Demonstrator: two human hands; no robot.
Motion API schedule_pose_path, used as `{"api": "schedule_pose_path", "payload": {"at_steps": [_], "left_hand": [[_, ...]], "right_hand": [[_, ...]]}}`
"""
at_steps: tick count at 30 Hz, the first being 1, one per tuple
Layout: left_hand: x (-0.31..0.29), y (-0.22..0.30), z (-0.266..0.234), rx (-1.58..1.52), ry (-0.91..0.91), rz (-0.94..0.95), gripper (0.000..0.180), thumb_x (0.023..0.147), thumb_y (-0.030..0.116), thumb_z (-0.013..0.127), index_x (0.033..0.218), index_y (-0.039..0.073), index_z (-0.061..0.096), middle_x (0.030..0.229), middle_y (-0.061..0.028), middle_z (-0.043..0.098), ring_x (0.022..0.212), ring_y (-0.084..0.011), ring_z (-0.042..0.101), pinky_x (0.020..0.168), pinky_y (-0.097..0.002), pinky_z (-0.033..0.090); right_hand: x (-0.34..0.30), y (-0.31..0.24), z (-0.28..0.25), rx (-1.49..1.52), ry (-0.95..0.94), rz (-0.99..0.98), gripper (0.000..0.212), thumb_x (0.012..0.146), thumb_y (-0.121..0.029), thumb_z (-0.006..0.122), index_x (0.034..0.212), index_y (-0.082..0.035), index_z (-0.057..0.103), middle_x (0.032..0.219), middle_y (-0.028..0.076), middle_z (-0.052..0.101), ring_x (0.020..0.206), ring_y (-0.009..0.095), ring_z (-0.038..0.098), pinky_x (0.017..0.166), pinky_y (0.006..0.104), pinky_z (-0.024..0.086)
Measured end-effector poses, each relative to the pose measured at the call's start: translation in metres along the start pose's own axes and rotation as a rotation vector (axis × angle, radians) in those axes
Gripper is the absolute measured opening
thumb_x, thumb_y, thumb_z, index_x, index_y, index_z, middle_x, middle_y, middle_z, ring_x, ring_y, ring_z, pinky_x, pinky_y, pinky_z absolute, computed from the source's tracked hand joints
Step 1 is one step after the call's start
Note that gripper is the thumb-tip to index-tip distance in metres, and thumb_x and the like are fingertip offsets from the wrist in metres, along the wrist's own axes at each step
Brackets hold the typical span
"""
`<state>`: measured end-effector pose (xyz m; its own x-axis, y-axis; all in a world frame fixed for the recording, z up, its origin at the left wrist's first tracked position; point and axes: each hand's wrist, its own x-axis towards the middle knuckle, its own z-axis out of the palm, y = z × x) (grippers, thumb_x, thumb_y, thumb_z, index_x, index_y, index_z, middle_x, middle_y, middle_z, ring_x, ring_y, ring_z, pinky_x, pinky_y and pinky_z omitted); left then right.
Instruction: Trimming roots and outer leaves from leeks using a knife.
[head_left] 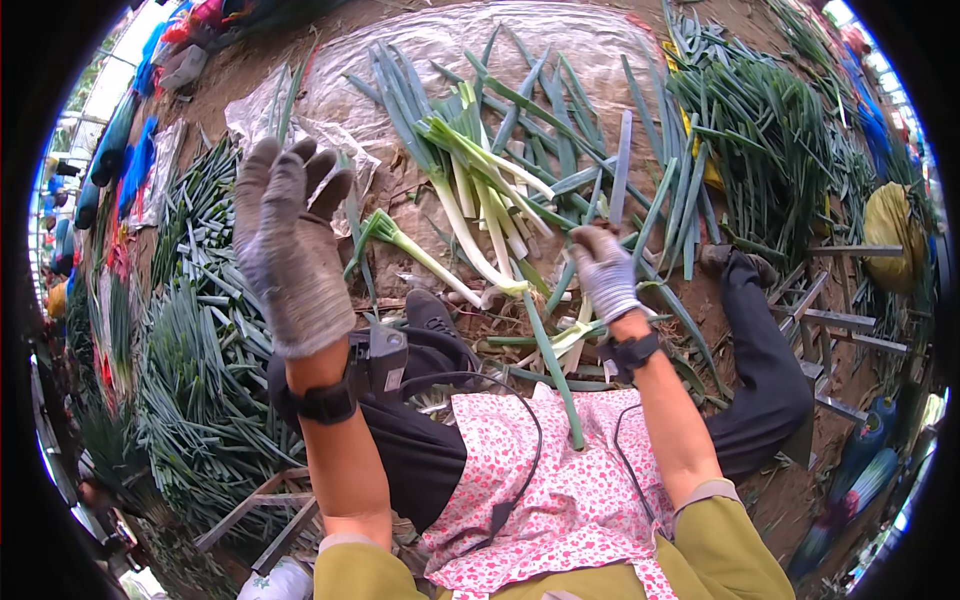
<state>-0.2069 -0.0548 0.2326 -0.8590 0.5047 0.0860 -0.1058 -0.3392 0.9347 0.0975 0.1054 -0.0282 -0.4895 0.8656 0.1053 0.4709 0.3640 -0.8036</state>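
Note:
My left hand [292,235], in a grey work glove, is raised at the left with its fingers stretched out and nothing in it. In its gloved fist my right hand [606,268] holds a knife [621,168], its long flat grey blade pointing away from me. Between the hands a loose bunch of leeks [478,200] lies on the ground sheet, white stems toward me and green leaves away. A separate leek [425,257] with a cut-back green top lies nearer my left hand. One long green leaf [550,365] hangs over my flowered apron [500,450].
A large heap of leeks [215,370] fills the left side, and another green pile [760,130] stands at the far right. The pale ground sheet [400,50] spreads ahead. Metal frames [840,320] stand at the right, beside a yellow sack [893,235]. Trimmings litter the ground near my feet.

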Motion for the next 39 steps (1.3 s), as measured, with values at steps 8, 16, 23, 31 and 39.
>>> {"api": "schedule_pose_path", "payload": {"at_steps": [8, 16, 23, 31, 39], "left_hand": [[0.02, 0.022, -0.058, -0.199, 0.077, 0.032, 0.043, 0.112, 0.024, 0.07, 0.147, 0.001, 0.061, 0.127, -0.0173, 0.074, 0.107, -0.0264, 0.076, 0.089, -0.039, 0.068], [0.044, 0.027, -0.116, -0.197, 0.218, 0.033, 0.05, 0.112, 0.029, 0.07, 0.151, -0.001, 0.059, 0.135, -0.0168, 0.073, 0.106, -0.0215, 0.068, 0.089, -0.0387, 0.056], [0.072, 0.027, -0.131, -0.229, 0.143, 0.058, 0.05, 0.112, 0.027, 0.07, 0.15, -0.003, 0.059, 0.133, -0.0156, 0.073, 0.107, -0.0212, 0.067, 0.089, -0.0381, 0.054], [0.064, 0.036, -0.124, -0.26, 0.175, -0.023, 0.045, 0.113, 0.021, 0.067, 0.152, 0.001, 0.057, 0.132, -0.0108, 0.067, 0.108, -0.0201, 0.065, 0.093, -0.0362, 0.056], [0.062, 0.075, -0.083, 0.025, 0.016, -0.092, 0.056, 0.109, 0.03, 0.075, 0.159, 0.012, 0.056, 0.139, -0.0047, 0.069, 0.114, -0.0179, 0.067, 0.096, -0.033, 0.053]], "right_hand": [[0.025, -0.007, 0.202, -0.196, -0.479, 0.119, 0.041, 0.097, -0.019, 0.077, 0.136, -0.01, 0.075, 0.129, 0.023, 0.078, 0.119, 0.042, 0.075, 0.106, 0.0482, 0.06], [0.079, -0.001, 0.367, -0.504, -0.557, 0.161, 0.035, 0.098, -0.011, 0.069, 0.13, 0.001, 0.067, 0.131, 0.032, 0.071, 0.118, 0.051, 0.072, 0.104, 0.0571, 0.06], [0.1, 0.02, 0.386, -0.447, -0.515, 0.408, 0.033, 0.095, -0.016, 0.069, 0.125, -0.001, 0.07, 0.121, 0.032, 0.076, 0.116, 0.049, 0.075, 0.1, 0.0539, 0.062], [0.087, -0.102, 0.22, 0.145, -0.436, 0.283, 0.024, 0.102, -0.026, 0.068, 0.094, -0.004, 0.077, 0.077, 0.009, 0.07, 0.071, 0.023, 0.064, 0.066, 0.0437, 0.055], [0.004, -0.299, 0.041, 0.459, -0.26, 0.007, 0.038, 0.093, -0.024, 0.086, 0.121, -0.002, 0.07, 0.092, 0.013, 0.073, 0.085, 0.02, 0.066, 0.08, 0.0418, 0.055]]}}
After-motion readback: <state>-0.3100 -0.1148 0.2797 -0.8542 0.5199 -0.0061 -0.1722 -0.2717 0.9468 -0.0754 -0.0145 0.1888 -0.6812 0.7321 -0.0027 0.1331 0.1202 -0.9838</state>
